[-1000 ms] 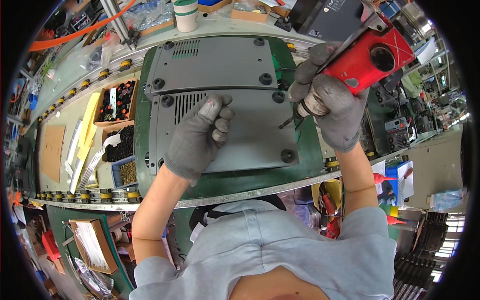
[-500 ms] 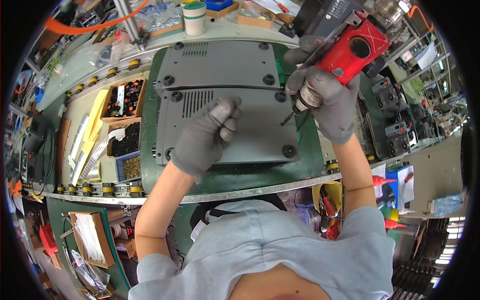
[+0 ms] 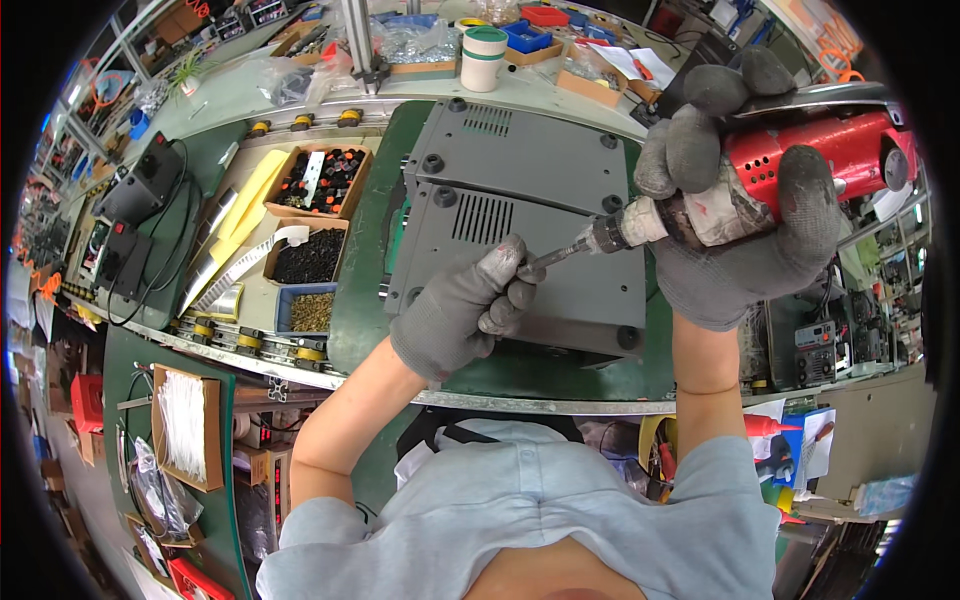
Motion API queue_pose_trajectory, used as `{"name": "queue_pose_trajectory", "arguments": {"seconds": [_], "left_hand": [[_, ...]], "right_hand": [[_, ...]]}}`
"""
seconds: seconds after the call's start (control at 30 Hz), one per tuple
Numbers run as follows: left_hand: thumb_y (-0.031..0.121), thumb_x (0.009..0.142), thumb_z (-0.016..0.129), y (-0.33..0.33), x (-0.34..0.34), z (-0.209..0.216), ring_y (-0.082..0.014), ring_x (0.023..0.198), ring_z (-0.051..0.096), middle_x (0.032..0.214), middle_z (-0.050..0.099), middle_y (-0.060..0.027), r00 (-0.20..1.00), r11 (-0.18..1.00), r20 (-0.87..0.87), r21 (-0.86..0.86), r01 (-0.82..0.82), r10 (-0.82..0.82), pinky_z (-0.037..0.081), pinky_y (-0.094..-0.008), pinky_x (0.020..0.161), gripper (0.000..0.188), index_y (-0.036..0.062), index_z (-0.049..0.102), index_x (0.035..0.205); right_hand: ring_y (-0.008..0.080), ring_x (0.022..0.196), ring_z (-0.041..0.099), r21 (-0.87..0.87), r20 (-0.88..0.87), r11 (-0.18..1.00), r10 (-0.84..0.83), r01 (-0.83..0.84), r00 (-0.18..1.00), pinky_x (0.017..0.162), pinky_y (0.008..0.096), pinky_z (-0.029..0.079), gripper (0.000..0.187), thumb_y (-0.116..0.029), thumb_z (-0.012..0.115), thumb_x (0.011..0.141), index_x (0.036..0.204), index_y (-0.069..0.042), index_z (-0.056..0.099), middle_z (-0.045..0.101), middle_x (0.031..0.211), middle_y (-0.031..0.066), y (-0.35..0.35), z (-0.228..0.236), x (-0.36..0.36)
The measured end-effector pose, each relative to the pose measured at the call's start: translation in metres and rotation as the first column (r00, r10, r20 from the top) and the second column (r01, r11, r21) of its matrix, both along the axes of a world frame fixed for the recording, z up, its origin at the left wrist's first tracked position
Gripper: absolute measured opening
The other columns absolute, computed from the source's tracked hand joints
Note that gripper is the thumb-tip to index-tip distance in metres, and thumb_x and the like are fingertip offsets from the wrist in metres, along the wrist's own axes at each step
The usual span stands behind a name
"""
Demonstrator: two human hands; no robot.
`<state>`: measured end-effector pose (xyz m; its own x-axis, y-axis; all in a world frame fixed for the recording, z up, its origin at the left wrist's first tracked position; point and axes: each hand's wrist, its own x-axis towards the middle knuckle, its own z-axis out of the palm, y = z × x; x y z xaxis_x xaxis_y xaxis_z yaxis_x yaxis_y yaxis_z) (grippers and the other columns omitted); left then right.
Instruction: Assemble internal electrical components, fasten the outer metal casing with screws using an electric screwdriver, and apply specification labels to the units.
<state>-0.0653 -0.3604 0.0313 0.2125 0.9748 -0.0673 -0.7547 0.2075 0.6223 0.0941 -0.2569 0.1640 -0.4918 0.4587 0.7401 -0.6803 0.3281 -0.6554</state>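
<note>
In grey work gloves, my right hand (image 3: 745,230) grips a red pneumatic screwdriver (image 3: 815,150), tilted so that its bit (image 3: 560,255) points left. My left hand (image 3: 465,305) is pinched closed right at the bit's tip; whatever the fingers hold is too small or hidden. Both hands are above two dark grey metal casings (image 3: 560,285) lying side by side, the near one partly covered by my left hand. Round black feet (image 3: 443,196) and a slotted vent (image 3: 483,218) show on the near casing.
Left of the casings are an open box of black and orange parts (image 3: 345,180), a box of small black screws (image 3: 310,256) and a blue bin of brass-coloured pieces (image 3: 312,311). A white tub (image 3: 482,60) stands behind. Roller strips (image 3: 250,341) edge the bench.
The screwdriver has swung from pointing down to pointing left, its bit meeting my left fingers. My view has shifted, so the casings appear further right and slightly turned.
</note>
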Motion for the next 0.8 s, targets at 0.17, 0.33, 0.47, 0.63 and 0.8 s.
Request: {"name": "queue_pose_trajectory", "arguments": {"seconds": [0.17, 0.33, 0.47, 0.63, 0.8], "left_hand": [[0.038, 0.094, 0.05, -0.005, -0.008, 0.006, -0.0014, 0.048, 0.034, 0.068, 0.049, 0.0053, 1.0, 0.999, -0.007, 0.031, -0.005, 0.005, 0.029, -0.0162, 0.045, 0.031, 0.0076, 0.054, 0.09], [0.036, 0.093, 0.052, -0.008, -0.016, 0.005, -0.0011, 0.049, 0.033, 0.07, 0.048, 0.0049, 0.999, 0.999, 0.034, 0.028, -0.044, 0.043, 0.028, -0.0155, 0.045, 0.031, 0.006, 0.054, 0.092], [0.037, 0.092, 0.053, -0.014, -0.027, 0.006, -0.001, 0.05, 0.035, 0.071, 0.049, 0.0047, 0.995, 0.997, 0.059, 0.015, -0.082, 0.081, 0.028, -0.0152, 0.045, 0.031, 0.0065, 0.053, 0.091], [0.039, 0.093, 0.051, -0.03, -0.05, 0.02, -0.0011, 0.053, 0.038, 0.072, 0.049, 0.0052, 0.811, 0.937, -0.487, 0.049, -0.346, 0.324, 0.03, -0.0156, 0.044, 0.038, 0.0053, 0.059, 0.109], [0.035, 0.091, 0.056, -0.033, -0.082, -0.008, -0.002, 0.06, 0.041, 0.071, 0.048, 0.0052, 0.429, 0.746, -0.736, 0.153, -0.648, 0.524, 0.032, -0.017, 0.054, 0.048, -0.0009, 0.053, 0.122]], "right_hand": [[0.0148, 0.064, 0.048, 0.156, -0.034, 0.969, -0.189, 0.192, 0.981, 0.056, 0.0318, 0.04, 0.049, -0.03, 0.055, 0.081, 0.121, -0.005, 0.044, 0.057, 0.11, 0.017, 0.008, -0.007, -0.013], [0.0153, 0.063, 0.049, 0.025, 0.038, 0.994, -0.105, 0.105, 0.994, 0.057, 0.0326, 0.042, 0.048, -0.028, 0.056, 0.08, 0.121, -0.005, 0.044, 0.058, 0.11, 0.0173, -0.016, 0.012, -0.027], [0.0163, 0.066, 0.052, 0.001, 0.095, 0.987, -0.161, 0.162, 0.982, 0.059, 0.0338, 0.046, 0.047, -0.026, 0.057, 0.08, 0.12, -0.005, 0.044, 0.057, 0.11, 0.0171, -0.019, 0.011, -0.04], [0.0212, 0.066, 0.06, -0.131, 0.081, 0.953, 0.284, -0.272, 0.955, 0.057, 0.035, 0.051, 0.046, -0.022, 0.053, 0.08, 0.12, -0.002, 0.043, 0.058, 0.108, 0.0196, 0.007, -0.01, -0.053], [0.0249, 0.066, 0.064, -0.15, 0.087, 0.988, 0.03, -0.016, 0.996, 0.051, 0.0332, 0.053, 0.044, -0.019, 0.049, 0.081, 0.119, 0.003, 0.043, 0.061, 0.099, 0.022, -0.005, -0.034, -0.089]]}}
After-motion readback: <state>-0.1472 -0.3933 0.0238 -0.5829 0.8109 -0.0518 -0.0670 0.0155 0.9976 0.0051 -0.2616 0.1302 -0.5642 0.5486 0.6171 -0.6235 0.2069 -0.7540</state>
